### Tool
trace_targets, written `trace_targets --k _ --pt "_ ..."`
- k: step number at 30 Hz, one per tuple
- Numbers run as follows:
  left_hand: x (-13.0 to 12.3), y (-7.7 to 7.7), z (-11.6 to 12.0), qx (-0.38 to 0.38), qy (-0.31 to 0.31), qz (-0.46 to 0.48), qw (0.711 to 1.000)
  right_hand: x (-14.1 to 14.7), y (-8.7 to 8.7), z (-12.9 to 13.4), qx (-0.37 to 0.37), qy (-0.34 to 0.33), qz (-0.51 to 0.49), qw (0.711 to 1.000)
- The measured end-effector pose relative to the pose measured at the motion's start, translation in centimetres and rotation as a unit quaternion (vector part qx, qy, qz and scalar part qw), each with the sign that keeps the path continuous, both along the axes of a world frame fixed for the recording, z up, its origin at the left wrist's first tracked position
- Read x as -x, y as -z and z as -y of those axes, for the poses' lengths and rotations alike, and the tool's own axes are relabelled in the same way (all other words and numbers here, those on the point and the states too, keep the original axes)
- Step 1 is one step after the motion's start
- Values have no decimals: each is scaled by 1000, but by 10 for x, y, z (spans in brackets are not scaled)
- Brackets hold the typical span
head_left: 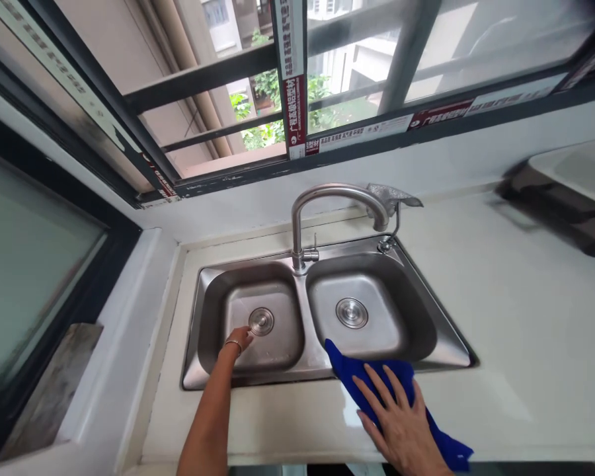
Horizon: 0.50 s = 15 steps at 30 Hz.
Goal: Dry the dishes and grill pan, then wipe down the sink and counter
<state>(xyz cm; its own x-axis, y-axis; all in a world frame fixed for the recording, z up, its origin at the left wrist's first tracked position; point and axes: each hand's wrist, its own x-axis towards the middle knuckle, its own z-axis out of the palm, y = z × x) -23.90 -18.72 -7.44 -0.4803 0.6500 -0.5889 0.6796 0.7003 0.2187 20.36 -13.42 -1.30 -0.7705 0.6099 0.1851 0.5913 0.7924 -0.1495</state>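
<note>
My left hand [240, 338] reaches into the left basin [277, 297] of a steel double sink, its fingers beside the round drain strainer [261, 322]; whether they hold anything is too small to tell. A blue cloth [350, 375] lies over the counter's front strip and the sink's front rim, one corner at the right basin [371, 337]. Flat on top of the cloth, my right hand [394, 413] presses with its fingers spread. Behind the basins stands a curved steel faucet [297, 228], its spout turned to the right.
Behind the faucet, a crumpled silvery packet [389, 197] sits by the soap dispenser [385, 245]. A dark and white object [565, 198] is at the counter's right. A window [228, 119] spans the back wall, and a stone piece [54, 390] leans at the left.
</note>
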Motion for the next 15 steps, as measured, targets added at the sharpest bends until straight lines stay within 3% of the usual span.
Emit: trace_targets --k 2,4,7,9,11,15 --pt "-14 -23 11 -31 -10 -1 999 -4 5 -3 -28 -18 7 999" --pt "-35 -49 27 -68 -30 -12 997 -26 17 -20 -32 -58 8 998" --pt "-83 -85 61 -123 -73 -52 988 -75 36 -64 -29 -88 3 996" --pt "-122 -97 88 -154 -96 -82 980 -110 41 -98 -31 -60 -1 998" --pt "-161 -95 116 -222 -151 -116 956 -141 38 -131 -36 -37 -5 999" --pt "-210 -63 151 -300 -277 -131 903 -177 27 -191 -51 -54 -7 997"
